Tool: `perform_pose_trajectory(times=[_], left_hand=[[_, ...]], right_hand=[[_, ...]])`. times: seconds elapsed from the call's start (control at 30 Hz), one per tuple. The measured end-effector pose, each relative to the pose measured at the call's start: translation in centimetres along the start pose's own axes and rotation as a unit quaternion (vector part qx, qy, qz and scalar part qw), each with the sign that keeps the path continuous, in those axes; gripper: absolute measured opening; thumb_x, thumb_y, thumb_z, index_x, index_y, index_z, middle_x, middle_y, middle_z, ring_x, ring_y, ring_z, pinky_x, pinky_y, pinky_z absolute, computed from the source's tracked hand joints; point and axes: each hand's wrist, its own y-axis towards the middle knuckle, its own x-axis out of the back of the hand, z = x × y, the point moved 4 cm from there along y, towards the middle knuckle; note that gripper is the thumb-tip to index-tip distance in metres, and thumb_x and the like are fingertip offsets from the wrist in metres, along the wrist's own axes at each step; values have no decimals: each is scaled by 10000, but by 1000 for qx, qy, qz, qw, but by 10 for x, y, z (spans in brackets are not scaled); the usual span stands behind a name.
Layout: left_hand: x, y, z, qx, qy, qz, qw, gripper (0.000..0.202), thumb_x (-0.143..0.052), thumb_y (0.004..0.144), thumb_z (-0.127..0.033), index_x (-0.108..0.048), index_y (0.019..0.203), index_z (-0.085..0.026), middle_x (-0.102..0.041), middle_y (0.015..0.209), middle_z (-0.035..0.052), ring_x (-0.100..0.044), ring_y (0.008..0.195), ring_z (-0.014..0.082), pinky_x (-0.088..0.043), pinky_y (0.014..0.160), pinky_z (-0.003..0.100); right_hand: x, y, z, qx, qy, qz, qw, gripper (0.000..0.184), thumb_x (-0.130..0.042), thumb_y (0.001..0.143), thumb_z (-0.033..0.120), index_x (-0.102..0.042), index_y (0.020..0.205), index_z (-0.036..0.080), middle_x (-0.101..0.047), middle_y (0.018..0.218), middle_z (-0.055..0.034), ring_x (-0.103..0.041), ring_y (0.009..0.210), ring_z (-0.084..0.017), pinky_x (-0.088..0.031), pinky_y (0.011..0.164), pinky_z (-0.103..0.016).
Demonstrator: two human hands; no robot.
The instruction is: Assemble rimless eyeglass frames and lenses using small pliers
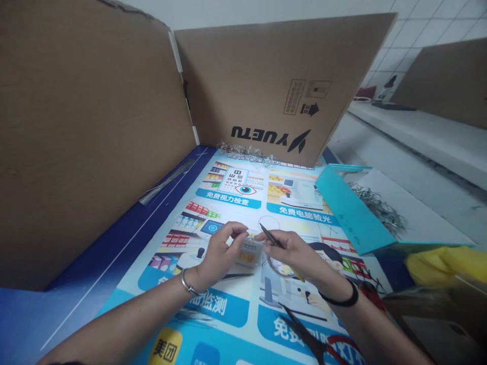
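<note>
Both hands at one small clear packet

From where I stand, the person's two hands meet over a bright poster (236, 315) spread on the table. Between them is a small clear packet (250, 255), held up near the poster's middle. The left hand (217, 248), with a silver bracelet (186, 284) at its wrist, pinches the packet's upper left corner between thumb and fingers. The right hand (291, 252) is closed around a slim dark tool (272, 236), tip aimed away and to the left, yellow end showing below the palm; its fingertips are at the packet's right side. The packet is blurred, so I can't fairly say whether the blue and yellow in it are its own or the poster showing through.

Red-handled scissors (312, 340) lie under the right forearm, blades open slightly. To the right, a turquoise box (342, 215) stands beside a tangle of silvery wires (380, 209), with a yellow cloth (445, 266) nearer. Cardboard panels (258, 86) wall off the left and back, crumpled clear scraps (243, 149) along the back one's foot.
</note>
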Motion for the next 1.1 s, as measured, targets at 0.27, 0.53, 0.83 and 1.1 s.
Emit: perform_pose_trajectory(times=[0.27, 0.53, 0.83, 1.1], left_hand=[[-1, 0, 0, 5, -19, 7, 1000, 60, -544, 838, -197, -593, 867, -179, -631, 805, 8, -579, 734, 120, -483, 689, 244], [0, -1, -3, -24, -4, 5, 1000, 55, -548, 836, -184, -596, 861, -172, -641, 803, 13, -584, 732, 115, -477, 686, 234], [-2, -2, -9, -54, 16, -6, 998, 58, -547, 824, -146, -590, 843, -180, -645, 783, 10, -595, 704, 114, -488, 658, 226], [-3, -3, -12, -89, 38, -3, 995, 76, -532, 830, -133, -587, 846, -183, -652, 777, 14, -601, 696, 115, -490, 634, 223]], right_hand=[[1, 1, 9, 1, -3, -15, 1000, 253, -598, 757, 358, -660, 926, 179, -549, 683, 11, -449, 601, -116, -350, 554, -233], [1, 1, 15, 32, -30, -2, 999, 191, -578, 764, 298, -658, 894, 184, -602, 753, 0, -500, 676, -138, -384, 616, -246], [-1, 3, 7, 27, -58, -2, 998, 191, -569, 762, 285, -675, 890, 191, -626, 781, -1, -536, 736, -170, -401, 655, -265], [-3, 4, 4, 38, -64, -11, 997, 173, -587, 744, 291, -695, 842, 198, -621, 717, 11, -535, 694, -170, -404, 630, -263]])
